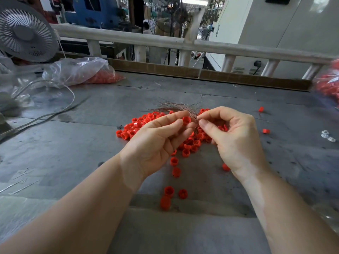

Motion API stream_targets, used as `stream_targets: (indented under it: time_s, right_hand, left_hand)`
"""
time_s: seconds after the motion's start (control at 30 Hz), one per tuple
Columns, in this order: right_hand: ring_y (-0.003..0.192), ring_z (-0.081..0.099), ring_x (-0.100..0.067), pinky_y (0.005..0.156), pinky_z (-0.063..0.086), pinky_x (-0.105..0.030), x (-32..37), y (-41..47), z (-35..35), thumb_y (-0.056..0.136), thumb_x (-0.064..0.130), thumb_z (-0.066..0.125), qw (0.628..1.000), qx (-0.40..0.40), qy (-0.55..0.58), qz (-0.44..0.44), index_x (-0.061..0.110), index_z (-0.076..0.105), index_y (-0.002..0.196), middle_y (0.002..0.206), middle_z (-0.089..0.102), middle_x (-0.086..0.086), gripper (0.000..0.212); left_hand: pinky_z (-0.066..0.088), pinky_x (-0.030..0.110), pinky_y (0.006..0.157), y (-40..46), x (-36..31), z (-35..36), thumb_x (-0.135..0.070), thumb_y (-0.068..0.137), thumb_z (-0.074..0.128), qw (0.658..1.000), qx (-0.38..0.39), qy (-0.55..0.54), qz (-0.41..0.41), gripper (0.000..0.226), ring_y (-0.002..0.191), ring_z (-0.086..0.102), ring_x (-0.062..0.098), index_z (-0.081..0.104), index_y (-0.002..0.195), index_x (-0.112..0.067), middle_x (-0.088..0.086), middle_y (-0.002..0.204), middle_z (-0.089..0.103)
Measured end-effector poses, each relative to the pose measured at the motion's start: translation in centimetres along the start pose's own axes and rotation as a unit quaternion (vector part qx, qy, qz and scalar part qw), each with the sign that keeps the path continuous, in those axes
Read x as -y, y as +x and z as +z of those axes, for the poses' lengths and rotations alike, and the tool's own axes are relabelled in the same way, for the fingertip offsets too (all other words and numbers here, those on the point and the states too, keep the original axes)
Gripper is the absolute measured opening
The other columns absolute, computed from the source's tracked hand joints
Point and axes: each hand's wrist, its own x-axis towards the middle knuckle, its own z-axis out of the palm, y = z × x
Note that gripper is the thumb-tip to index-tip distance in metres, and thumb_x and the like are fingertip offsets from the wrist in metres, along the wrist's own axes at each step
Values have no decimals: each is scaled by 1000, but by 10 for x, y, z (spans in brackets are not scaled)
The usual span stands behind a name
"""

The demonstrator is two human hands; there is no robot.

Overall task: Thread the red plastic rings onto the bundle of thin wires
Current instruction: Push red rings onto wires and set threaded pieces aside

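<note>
both forearms reach in from the bottom edge and meet over the middle of the grey counter (pixel 73 147), palms turned partly inward toward each other. the left hand (pixel 156 143) is tilted palm-up, its thumb and forefinger curled around one red ring (pixel 186 120) held at the tips, the other fingers loosely bent beneath. the right hand (pixel 233 138) is arched over, thumb and forefinger pinched tight on the near end of the bundle of thin wires (pixel 176 106), with the remaining fingers curled toward the palm. the held ring sits just beside the pinched wire end, almost touching it; whether the wires have entered the ring cannot be told. the wires fan out away from the person, splaying over the counter behind the hands. under and around the hands lies a loose pile of red rings (pixel 139 125), with strays scattered nearer the person and a few off to the right. a clear plastic bag (pixel 77 70) holding more red pieces lies at the far left, near a grey fan (pixel 25 32).
</note>
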Motion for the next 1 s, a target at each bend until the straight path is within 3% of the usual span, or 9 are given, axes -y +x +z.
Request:
stream_targets:
  time_s: [0.2, 0.6, 0.8, 0.9, 1.0]
  right_hand:
    - [60, 58, 3, 57, 41, -8, 0, 0, 0, 80, 4, 70, 1000, -8, 11, -3, 26, 68, 75, 69, 66, 18, 23]
    - [61, 57, -2, 65, 46, -24, -2, 0, 1, 82, 3, 66, 999, -4, 17, 31, 26, 67, 74, 65, 64, 16, 24]
    - [72, 61, -3, 69, 43, -11, 1, -1, 1, 81, 6, 69, 1000, -18, -9, 13, 29, 68, 75, 77, 67, 10, 24]
    - [79, 61, -7, 71, 42, -8, 2, 0, 0, 80, 5, 71, 999, -29, -27, 3, 31, 67, 74, 85, 66, 2, 27]
    - [81, 60, -2, 72, 40, -6, 2, 1, -1, 80, 4, 70, 999, -29, -39, 6, 31, 67, 75, 86, 65, 4, 27]
  left_hand:
    - [57, 20, 64, -1, 0, 0, 2, 69, 55, 1000, 21, 5, -6, 26, 67, 70, 14, 66, 92, -3, 9, 74, 70]
    - [57, 20, 63, -1, 1, -1, 3, 65, 59, 1000, 16, -1, -11, 21, 67, 70, 14, 67, 83, -4, 8, 72, 69]
    - [57, 21, 60, -2, 1, -1, 4, 65, 56, 1000, 10, 4, -17, 22, 63, 68, 15, 72, 77, -5, 12, 70, 66]
    - [57, 21, 61, -2, 1, 0, 4, 66, 55, 1000, 12, 3, -19, 25, 64, 69, 15, 69, 85, -3, 12, 71, 67]
    - [57, 20, 61, -2, 1, 0, 4, 66, 54, 1000, 17, 4, -20, 27, 65, 69, 15, 67, 89, -3, 12, 70, 67]
